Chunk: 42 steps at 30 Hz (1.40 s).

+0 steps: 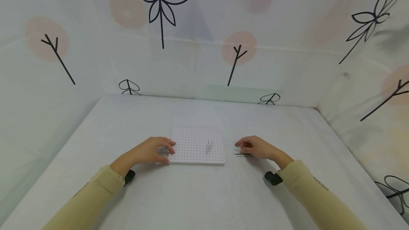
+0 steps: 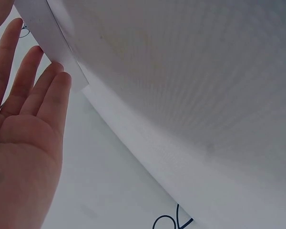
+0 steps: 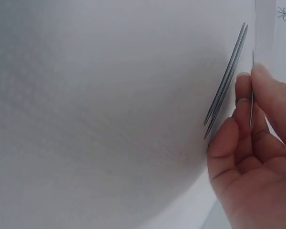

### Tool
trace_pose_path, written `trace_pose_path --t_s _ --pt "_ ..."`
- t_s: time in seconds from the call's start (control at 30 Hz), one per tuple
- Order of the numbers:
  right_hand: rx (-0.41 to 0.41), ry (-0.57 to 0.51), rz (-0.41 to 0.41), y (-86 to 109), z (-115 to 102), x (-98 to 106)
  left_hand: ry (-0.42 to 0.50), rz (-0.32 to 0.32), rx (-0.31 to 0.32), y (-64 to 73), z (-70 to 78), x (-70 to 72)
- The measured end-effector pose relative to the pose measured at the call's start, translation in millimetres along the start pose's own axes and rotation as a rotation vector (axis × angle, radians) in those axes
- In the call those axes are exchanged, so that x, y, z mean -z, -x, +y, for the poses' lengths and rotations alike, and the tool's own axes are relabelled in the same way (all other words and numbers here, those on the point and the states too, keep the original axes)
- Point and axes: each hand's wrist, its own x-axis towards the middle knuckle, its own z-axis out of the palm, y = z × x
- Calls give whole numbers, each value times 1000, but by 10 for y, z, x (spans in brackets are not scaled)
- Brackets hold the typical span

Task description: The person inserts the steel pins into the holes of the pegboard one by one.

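A white board (image 1: 191, 152) with a grid of small holes lies on the table. Several thin needles (image 1: 209, 147) stand slanted at its right part. My left hand (image 1: 153, 150) rests along the board's left edge; in the left wrist view its loosely extended fingers (image 2: 52, 93) touch the board's side (image 2: 52, 43). To the right of the board, my right hand (image 1: 257, 147) is low over the table. Between thumb and finger it pinches one slim metal needle (image 3: 251, 107). Beside that hand lie several grey needles (image 3: 226, 81), pointed at the ends, close together on the cloth.
A white cloth covers the table (image 1: 198, 194). Behind it and at both sides hang pale curtains (image 1: 198, 66) printed with flowers and twigs. A dark wrist camera (image 1: 273, 178) sits under the right cuff, another (image 1: 129, 177) at the left.
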Motion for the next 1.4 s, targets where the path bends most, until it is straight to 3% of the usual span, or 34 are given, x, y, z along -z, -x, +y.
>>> trace_pose_path --t_s 0.27,0.53,0.8,1.4 --pt "14 -10 60 -10 1 -15 8 -2 16 1 8 -4" --pt "-13 -112 126 -29 -74 -34 0 3 23 2 22 3" --pt "21 -212 132 -46 -125 -78 27 -5 46 4 46 8" --pt "62 -250 140 -95 -276 -159 35 -7 51 0 40 7"
